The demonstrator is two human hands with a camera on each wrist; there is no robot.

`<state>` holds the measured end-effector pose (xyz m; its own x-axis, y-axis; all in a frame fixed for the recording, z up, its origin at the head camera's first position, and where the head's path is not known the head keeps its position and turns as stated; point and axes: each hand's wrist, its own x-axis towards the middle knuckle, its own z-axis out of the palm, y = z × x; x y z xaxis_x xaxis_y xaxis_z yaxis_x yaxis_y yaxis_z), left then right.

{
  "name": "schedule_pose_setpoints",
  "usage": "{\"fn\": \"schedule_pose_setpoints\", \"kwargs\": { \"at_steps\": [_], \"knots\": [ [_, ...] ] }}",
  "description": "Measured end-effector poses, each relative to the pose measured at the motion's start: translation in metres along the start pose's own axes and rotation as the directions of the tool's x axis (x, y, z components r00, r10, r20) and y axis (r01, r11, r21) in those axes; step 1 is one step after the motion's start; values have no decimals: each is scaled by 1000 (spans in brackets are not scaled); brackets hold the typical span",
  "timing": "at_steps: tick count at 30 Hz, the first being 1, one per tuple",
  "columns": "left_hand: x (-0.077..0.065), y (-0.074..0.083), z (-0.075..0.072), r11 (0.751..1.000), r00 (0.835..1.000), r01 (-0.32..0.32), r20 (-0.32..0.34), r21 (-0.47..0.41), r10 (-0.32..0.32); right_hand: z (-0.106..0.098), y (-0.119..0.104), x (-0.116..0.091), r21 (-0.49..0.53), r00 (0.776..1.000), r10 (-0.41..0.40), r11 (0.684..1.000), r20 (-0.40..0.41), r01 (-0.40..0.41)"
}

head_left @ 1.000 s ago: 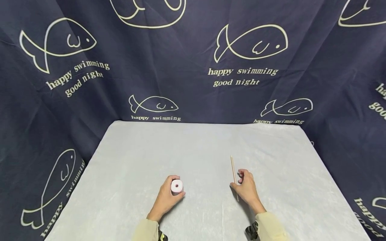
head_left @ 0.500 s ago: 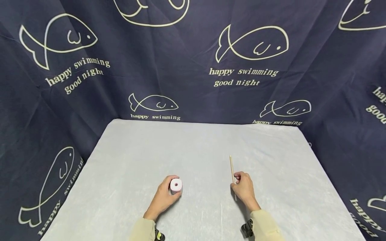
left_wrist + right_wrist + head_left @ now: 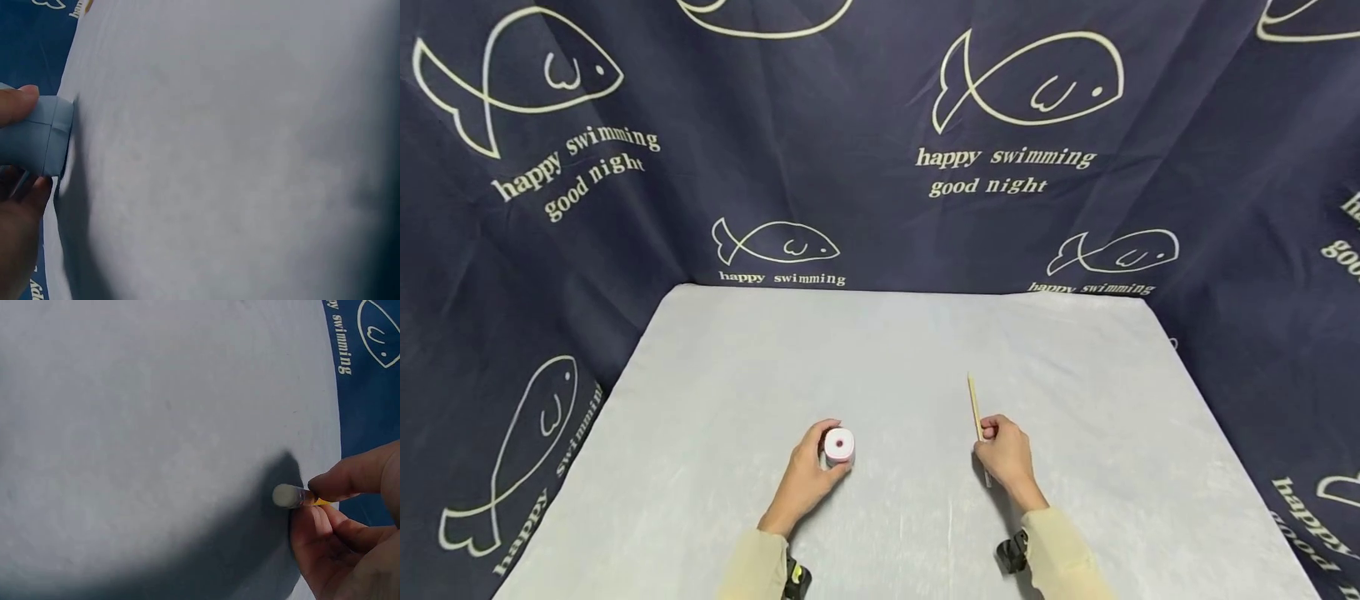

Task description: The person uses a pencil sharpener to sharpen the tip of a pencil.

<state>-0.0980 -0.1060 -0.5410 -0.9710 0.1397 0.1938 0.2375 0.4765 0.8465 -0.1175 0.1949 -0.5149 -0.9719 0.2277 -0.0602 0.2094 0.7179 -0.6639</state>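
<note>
Our right hand, right of lower centre, has the yellow pencil pinched, jutting ahead toward the frame's top, and our left hand, lower left of centre, grips the white holed block!

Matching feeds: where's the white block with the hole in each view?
Head: white block just left of centre, lower half, in the left hand.
Left wrist: white block at the left edge, looking bluish.
Right wrist: not in it.
Shared landmark: navy printed cloth, in all three.
</note>
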Motion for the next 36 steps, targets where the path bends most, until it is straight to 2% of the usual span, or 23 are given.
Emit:
{"fn": "schedule_pose_setpoints", "kwargs": {
  "at_steps": [5, 9, 12, 15, 19, 22, 25, 30, 36],
  "knots": [
    [7, 6, -3, 998, 999, -41, -13, 43, 42, -10, -1, 0, 54, 999, 30, 998, 39, -33],
    [16, 13, -9, 997, 998, -45, -33, 59, 47, -18, -3, 0, 178, 992, 71, 980, 103, -89],
    [21, 17, -16, 997, 999, -29, -37, 70, 32, -22, -5, -2, 324, 969, 128, 926, 213, -193],
    [27, 21, -23, 996, 999, -27, -31, 82, 30, -28, -9, -4, 455, 938, 143, 845, 315, -282],
    [35, 27, -31, 993, 998, -52, -33, 103, 56, -39, -16, -6, 561, 912, 72, 768, 403, -308],
    [42, 33, -36, 991, 997, -68, -34, 117, 73, -46, -22, -6, 596, 905, 21, 747, 424, -296],
    [49, 38, -40, 988, 996, -78, -34, 132, 83, -51, -27, -5, 596, 922, 4, 761, 388, -254],
    [59, 48, -43, 976, 992, -117, -25, 185, 124, -59, -34, -4, 546, 949, -22, 822, 316, -162],
    [68, 63, -46, 954, 984, -168, -21, 249, 178, -68, -38, 0, 477, 962, -85, 877, 260, -51]
  ]
}}
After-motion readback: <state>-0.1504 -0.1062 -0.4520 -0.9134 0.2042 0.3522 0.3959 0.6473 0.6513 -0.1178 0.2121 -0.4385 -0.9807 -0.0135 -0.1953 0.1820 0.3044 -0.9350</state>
